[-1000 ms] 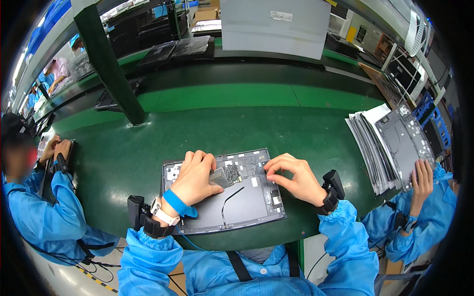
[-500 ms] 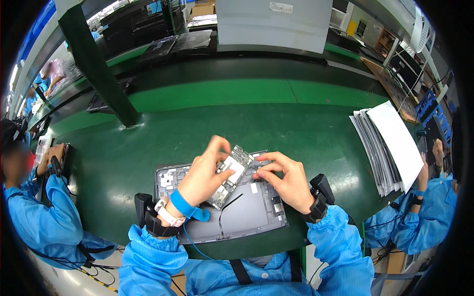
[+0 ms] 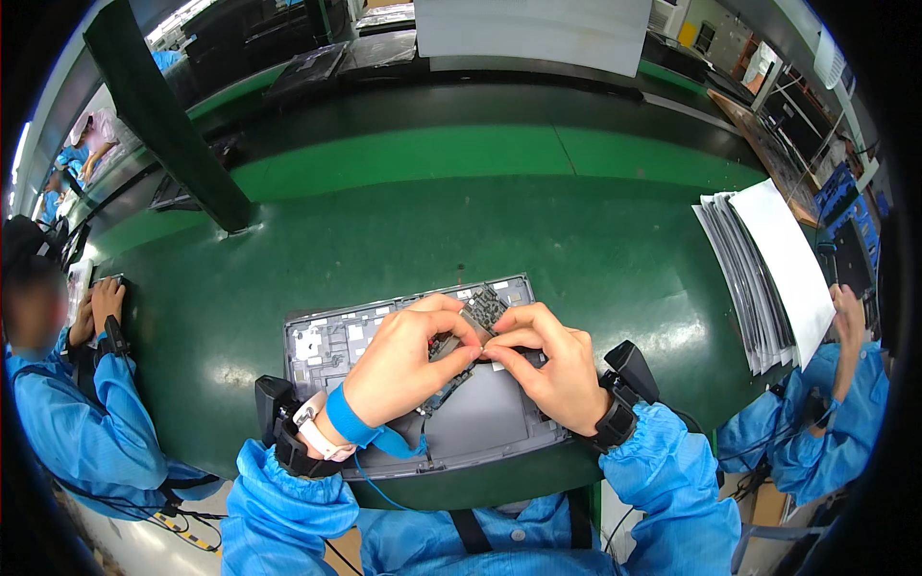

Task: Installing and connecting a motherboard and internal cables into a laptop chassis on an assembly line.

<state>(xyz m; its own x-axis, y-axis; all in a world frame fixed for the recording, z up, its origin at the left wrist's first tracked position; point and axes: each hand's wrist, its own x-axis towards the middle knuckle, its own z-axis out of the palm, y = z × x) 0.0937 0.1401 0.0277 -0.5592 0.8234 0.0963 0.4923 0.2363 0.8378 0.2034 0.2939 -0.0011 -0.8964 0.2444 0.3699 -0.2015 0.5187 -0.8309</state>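
A grey laptop casing (image 3: 490, 422) lies on the green bench in front of me. Tilted over its middle is a circuit board (image 3: 486, 307), its dark, component-covered face showing. My left hand (image 3: 403, 355) grips the board's left side, thumb and fingers closed, and covers much of it. At the board's right edge, my right hand (image 3: 555, 372) has thumb and forefinger pinched together, close to the left thumb tip. Whatever small part sits in that pinch is hidden. A blue wrist strap (image 3: 351, 418) with a thin cord circles my left wrist.
On the right stands a leaning stack of white and grey sheets (image 3: 759, 278). A green post (image 3: 173, 125) rises at the far left of the bench (image 3: 384, 230). Co-workers in blue sit on both sides, one person's hand (image 3: 847, 312) beyond the stack. A grey panel (image 3: 533, 34) stands at the back.
The board has turned, showing its dark face where a white patch was seen. My right fingers have moved left onto its edge, meeting the left hand. The view has shifted slightly.
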